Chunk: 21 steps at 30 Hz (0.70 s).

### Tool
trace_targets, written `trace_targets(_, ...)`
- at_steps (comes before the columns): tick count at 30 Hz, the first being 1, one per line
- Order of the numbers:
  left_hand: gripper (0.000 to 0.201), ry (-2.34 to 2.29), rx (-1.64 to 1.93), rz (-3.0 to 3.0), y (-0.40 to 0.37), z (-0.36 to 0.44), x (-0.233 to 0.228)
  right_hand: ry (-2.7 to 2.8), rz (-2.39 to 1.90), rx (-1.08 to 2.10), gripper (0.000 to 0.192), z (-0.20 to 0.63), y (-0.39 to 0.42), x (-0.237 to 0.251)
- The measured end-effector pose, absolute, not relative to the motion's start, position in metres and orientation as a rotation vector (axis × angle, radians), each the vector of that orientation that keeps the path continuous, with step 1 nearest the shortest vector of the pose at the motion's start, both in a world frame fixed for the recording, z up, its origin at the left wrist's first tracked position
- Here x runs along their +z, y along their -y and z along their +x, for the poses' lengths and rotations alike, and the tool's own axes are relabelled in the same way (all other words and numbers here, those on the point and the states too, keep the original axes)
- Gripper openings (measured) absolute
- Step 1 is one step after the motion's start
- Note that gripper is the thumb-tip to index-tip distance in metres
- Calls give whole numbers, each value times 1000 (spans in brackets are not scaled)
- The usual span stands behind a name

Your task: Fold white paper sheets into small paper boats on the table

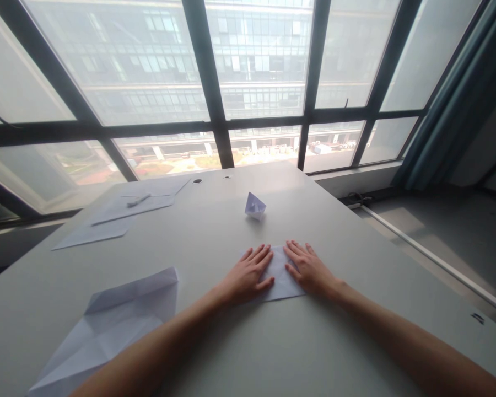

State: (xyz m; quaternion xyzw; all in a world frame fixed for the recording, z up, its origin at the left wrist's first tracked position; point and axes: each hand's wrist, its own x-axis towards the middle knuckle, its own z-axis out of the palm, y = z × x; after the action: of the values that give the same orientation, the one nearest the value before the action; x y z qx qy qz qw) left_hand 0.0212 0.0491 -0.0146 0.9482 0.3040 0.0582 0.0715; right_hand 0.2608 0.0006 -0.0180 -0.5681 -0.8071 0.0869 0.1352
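- Evidently, a square of white paper [281, 281] lies flat on the white table [206, 231], near the middle.
- Left hand [250, 275]: palm down on the paper's left side, fingers straight and only slightly parted, thumb spread wide toward the right, gripping nothing.
- Right hand [310, 270]: likewise flat on the right side, fingers extended, thumb out to the left.
- Just beyond them stands a small folded paper shape [255, 207].
- Near left, a larger creased sheet [126, 314]; far left, flat sheets [107, 223] with a pale slim object [139, 200] on top.
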Motion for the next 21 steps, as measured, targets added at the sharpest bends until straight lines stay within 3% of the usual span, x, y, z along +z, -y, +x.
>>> trace_targets(7, 72, -911, 185, 2834, -49, 21, -15, 2493, -1377, 320, 56, 261, 0, -10)
trace_targets(13, 74, -919, 182, 2843, -49, 21, -15, 2411, -1514, 301, 60, 261, -2, -15)
trace_targets(21, 61, -886, 209, 2845, -48, 21, -12, 2375, -1549, 282, 61, 262, -2, -19)
